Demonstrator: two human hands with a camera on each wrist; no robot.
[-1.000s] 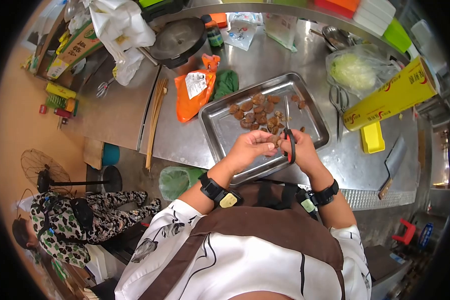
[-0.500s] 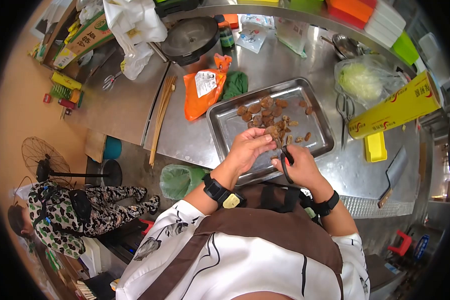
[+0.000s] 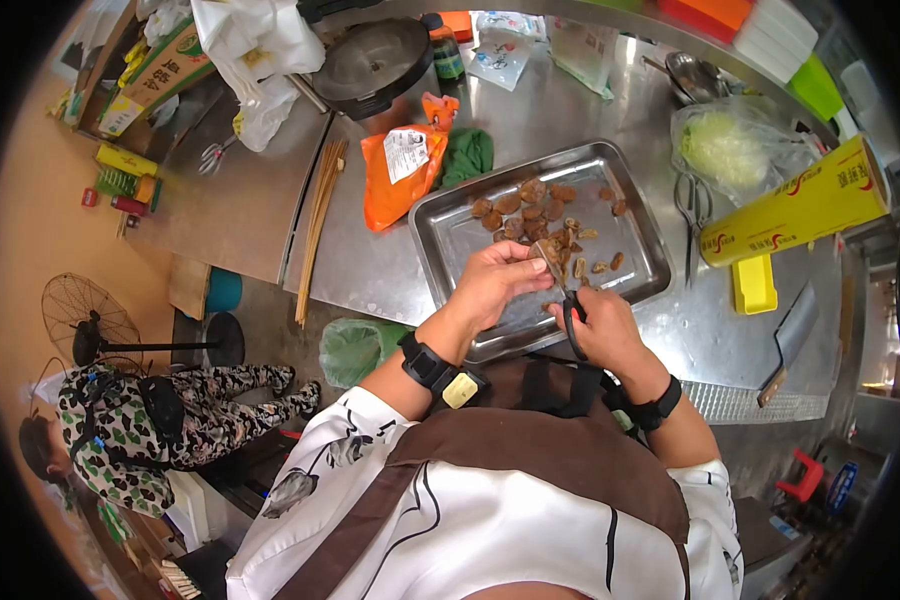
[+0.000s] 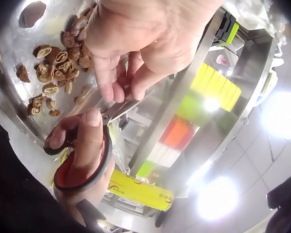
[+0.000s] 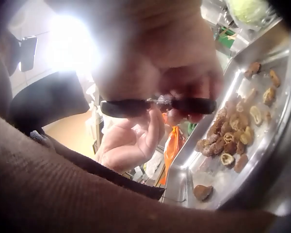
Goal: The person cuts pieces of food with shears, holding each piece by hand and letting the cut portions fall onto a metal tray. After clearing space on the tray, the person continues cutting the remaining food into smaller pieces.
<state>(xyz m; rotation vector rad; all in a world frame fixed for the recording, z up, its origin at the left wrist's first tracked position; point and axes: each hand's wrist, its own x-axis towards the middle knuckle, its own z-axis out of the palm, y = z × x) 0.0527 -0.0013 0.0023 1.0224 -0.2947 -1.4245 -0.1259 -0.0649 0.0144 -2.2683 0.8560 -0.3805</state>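
Observation:
Above the metal tray [image 3: 640,250] my left hand [image 3: 495,285] pinches a brown, wrinkled, dried-looking piece [image 3: 547,250] between thumb and fingertips. My right hand [image 3: 612,328] holds scissors [image 3: 575,325], its thumb and fingers through the black handles with red linings. In the left wrist view the scissor blades [image 4: 120,110] reach up to the left fingertips, where fingers partly hide the piece. Beneath the hands, several whole brown pieces [image 3: 510,203] and smaller cut bits [image 3: 599,267] lie in the tray. Some cut pieces [image 4: 50,89] show pale, hollow insides.
Left of the tray are an orange bag [image 3: 398,180], a green cloth [image 3: 467,157] and thin sticks [image 3: 320,230]. To the right lie other scissors [image 3: 690,215], a yellow box [image 3: 795,205], a yellow tray [image 3: 755,286] and a cleaver [image 3: 792,330]. Another person [image 3: 120,430] is at left.
The hands have drawn slightly apart, and the scissors have tipped from upright beside the left fingers to pointing at the piece. More small cut bits show in the tray. The view has shifted slightly.

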